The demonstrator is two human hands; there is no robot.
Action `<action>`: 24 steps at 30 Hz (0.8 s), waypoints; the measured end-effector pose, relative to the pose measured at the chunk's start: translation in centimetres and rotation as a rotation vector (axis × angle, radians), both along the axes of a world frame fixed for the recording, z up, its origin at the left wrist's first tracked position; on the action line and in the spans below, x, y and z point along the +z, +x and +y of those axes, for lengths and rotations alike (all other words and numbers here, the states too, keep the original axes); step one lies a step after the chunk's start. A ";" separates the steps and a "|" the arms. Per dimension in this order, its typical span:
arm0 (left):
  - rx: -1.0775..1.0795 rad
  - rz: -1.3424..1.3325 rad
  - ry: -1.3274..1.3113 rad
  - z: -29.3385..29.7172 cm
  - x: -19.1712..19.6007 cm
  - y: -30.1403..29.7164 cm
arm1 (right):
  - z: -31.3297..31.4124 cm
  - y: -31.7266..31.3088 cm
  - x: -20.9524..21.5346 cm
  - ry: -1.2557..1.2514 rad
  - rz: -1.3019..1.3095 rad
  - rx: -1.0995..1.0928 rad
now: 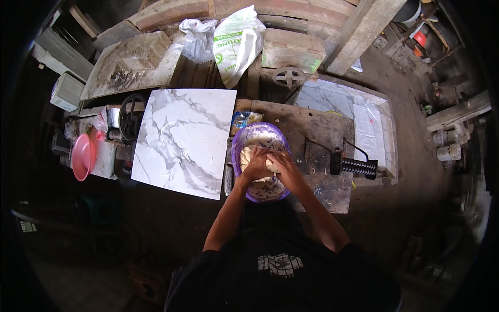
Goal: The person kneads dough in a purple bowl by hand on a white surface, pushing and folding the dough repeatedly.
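Note:
A ball of pale dough (246, 156) lies in an oval purple basin (285, 136) in front of me. Both hands are on it. My left hand (254, 167) presses on the top and left of the dough, its fingers curled over it. From the right, my right hand (283, 165) meets the left, its fingers closed over the dough's top and far side. The fingertips partly overlap, and the hands hide much of the dough. Flour or bits of dough coat the basin's inner wall.
Left of the basin lies a white marble-patterned board (182, 143). A black spring-like roller (358, 166) rests at the wooden table's (322, 182) right edge. A blue-and-yellow packet (246, 119) sits behind the basin. Further off are a pink basin (84, 157) and a white-green sack (236, 49).

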State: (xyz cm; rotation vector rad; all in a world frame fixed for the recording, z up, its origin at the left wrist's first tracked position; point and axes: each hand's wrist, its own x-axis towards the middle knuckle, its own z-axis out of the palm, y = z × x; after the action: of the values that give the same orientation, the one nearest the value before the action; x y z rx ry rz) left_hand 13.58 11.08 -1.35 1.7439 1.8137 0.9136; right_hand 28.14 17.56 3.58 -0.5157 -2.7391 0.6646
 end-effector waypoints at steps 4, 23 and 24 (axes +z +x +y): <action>-0.012 -0.082 -0.016 -0.1 0.6 0.1 | -0.9 0.3 -0.7 -0.166 -0.057 -0.120; 0.024 0.036 0.084 -0.5 0.4 0.6 | -2.2 1.4 2.9 -0.363 0.143 -0.286; 0.021 0.035 0.090 -0.1 0.3 0.8 | -2.1 1.8 3.4 -0.335 0.141 -0.294</action>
State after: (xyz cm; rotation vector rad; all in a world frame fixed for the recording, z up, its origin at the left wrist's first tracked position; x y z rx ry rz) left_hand 14.36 10.95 -1.07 1.8091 1.8424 0.9934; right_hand 29.90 15.48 6.98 -0.8867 -2.3637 1.0403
